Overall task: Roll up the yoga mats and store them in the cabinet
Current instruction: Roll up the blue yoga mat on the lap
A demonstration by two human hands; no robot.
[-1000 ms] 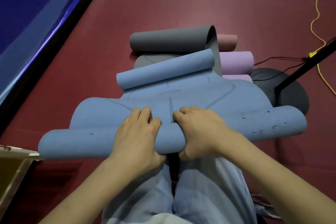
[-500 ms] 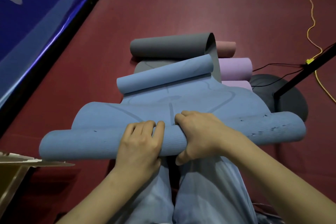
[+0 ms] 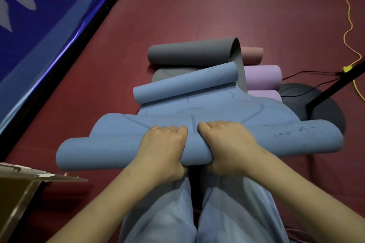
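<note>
On the dark red floor (image 3: 197,6), the blue yoga mat (image 3: 207,108) lies half rolled just in front of the person's knees, its far end curled over the grey mat (image 3: 189,51). The left hand (image 3: 162,148) grips the roll near its middle, fingers curled over the top. Just beside it, the right hand (image 3: 225,144) grips likewise. To roll well, I judge, both should push evenly, keeping the ends level and the turns tight.

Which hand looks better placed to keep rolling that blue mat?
Neither clearly: left hand and right hand both grip the blue mat roll near its middle, side by side. It likely needs both.
</note>
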